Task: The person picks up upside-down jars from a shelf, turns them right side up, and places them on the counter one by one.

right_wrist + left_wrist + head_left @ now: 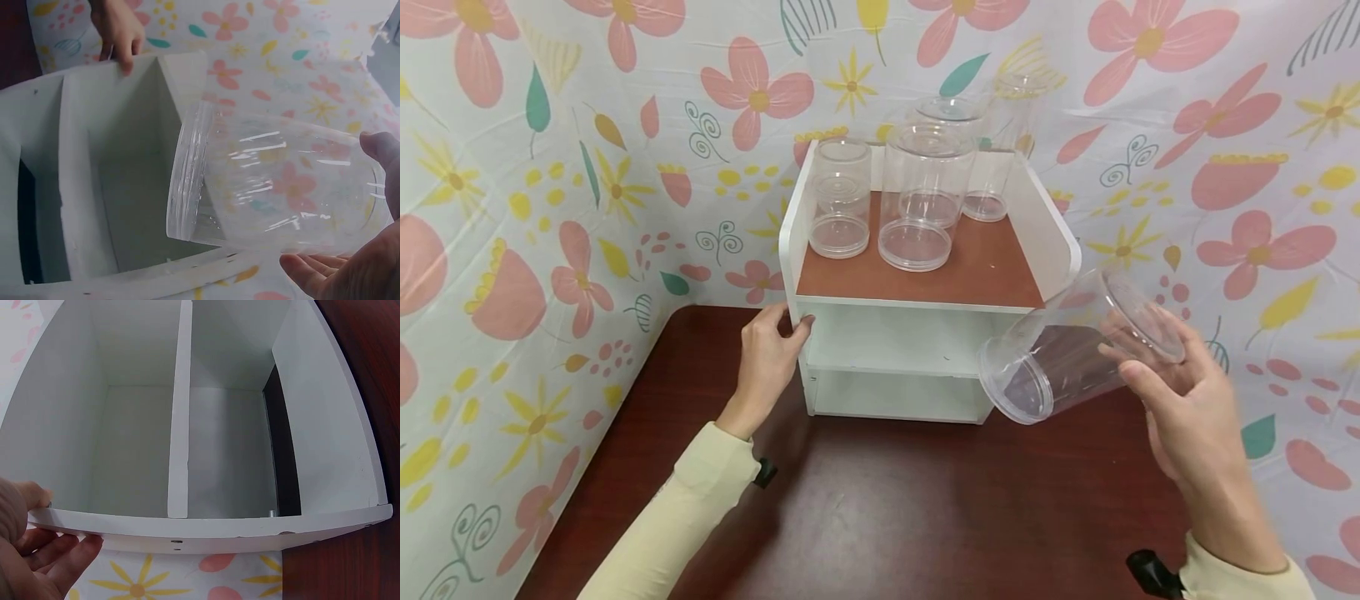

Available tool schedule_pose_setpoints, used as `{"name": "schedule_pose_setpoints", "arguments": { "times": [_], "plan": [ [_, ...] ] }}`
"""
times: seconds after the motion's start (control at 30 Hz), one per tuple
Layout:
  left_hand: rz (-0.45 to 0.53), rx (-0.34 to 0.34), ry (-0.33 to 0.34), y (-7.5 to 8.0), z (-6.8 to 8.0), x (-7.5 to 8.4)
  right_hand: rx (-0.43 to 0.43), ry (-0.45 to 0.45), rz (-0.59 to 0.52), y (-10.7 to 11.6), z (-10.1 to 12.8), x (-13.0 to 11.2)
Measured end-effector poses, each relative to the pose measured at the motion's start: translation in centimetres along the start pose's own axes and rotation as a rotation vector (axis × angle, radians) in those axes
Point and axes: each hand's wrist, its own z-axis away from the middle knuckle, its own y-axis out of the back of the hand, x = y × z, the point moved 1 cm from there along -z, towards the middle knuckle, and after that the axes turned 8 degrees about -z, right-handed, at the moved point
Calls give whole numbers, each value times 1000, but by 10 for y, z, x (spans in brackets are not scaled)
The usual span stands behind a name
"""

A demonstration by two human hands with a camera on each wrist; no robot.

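Observation:
My right hand [1195, 400] holds a large clear plastic jar [1075, 350] by one end, thumb on one side and fingers on the other. The jar lies tilted, its ridged end [187, 175] pointing down and left, in front of the shelf's right side. My left hand [767, 358] pinches the front edge of the white shelf unit's left side panel [225, 526], thumb inside and fingers outside. On the unit's brown top [850, 283] stand several clear jars, among them a wide front one [917, 237] and a smaller left one [839, 225].
Below the top, the white unit has two open compartments split by a shelf board [887, 369]. It stands on a dark reddish-brown table [880, 508]. Flower-patterned cloth [1247, 167] hangs behind and along both sides.

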Motion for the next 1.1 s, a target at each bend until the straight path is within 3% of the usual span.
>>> {"name": "schedule_pose_setpoints", "arguments": {
  "times": [0.23, 0.5, 1.1],
  "plan": [
    [-1, -5, 8, 0, -1, 0, -47, -64, 98, 0, 7, 11],
    [-13, 0, 7, 0, 0, 1, -30, -64, 47, -1, 13, 25],
    [6, -6, 13, 1, 0, 2, -57, -183, 149, -4, 26, 47]
  ]
}}
